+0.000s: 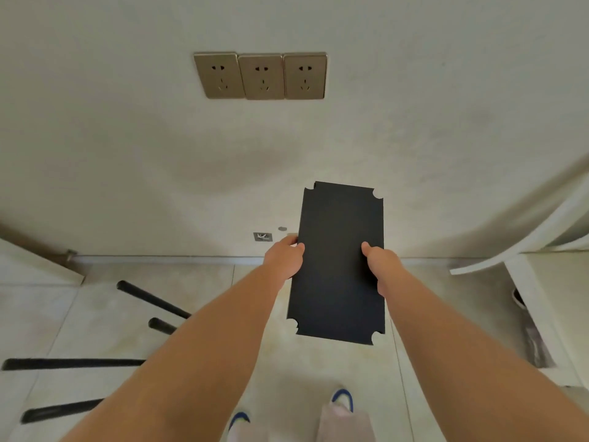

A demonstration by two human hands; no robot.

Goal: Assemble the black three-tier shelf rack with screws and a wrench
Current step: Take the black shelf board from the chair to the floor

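floor, left: four black poles lying loose on the tiles, two near [73, 363] [60, 413] and two farther [153, 298] [162, 325], their right ends hidden behind the left forearm. centre: left hand [283, 260] grips the left long edge of a black shelf panel [338, 266], thumb on the top face, fingers [288, 240] curled round the edge and under it. the panel is held off the floor in front of the wall, roughly flat, its four corners notched. right hand [381, 266] grasps the right long edge, thumb lying on top, remaining fingers hidden beneath. far wall: three brass-coloured sockets [261, 76]. right: a white furniture edge [522, 272]. no screws or wrench in view. risks, as judged: the panel rests on edge grips only, so a loosened hand could tip and drop it onto the tiles or the feet [342, 398] below; a step left could roll a loose pole.
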